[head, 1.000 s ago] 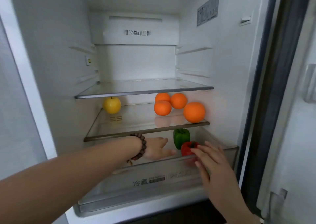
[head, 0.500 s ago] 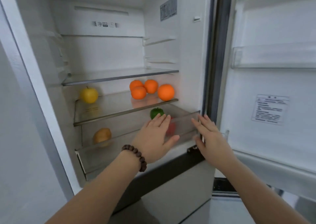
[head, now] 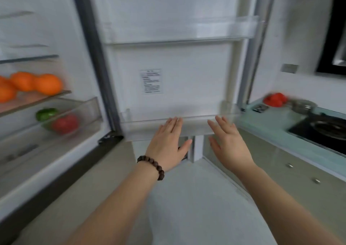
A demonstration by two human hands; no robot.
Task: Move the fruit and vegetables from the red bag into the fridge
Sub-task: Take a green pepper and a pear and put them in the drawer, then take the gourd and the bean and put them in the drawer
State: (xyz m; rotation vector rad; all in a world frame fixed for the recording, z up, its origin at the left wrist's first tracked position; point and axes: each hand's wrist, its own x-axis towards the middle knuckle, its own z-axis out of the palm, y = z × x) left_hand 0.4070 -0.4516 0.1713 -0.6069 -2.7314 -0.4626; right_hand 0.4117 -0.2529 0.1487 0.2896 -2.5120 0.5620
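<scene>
Hands held out flat, fingers spread and holding nothing: left hand and right hand before the open door's lower bin. Oranges, green pepper and red pepper sit in the fridge, well left of the fingers.

the oranges sit on a fridge shelf at left; below it, two peppers lie side by side in the drawer. the open door stands centre. to its right, the counter holds a hob.
</scene>
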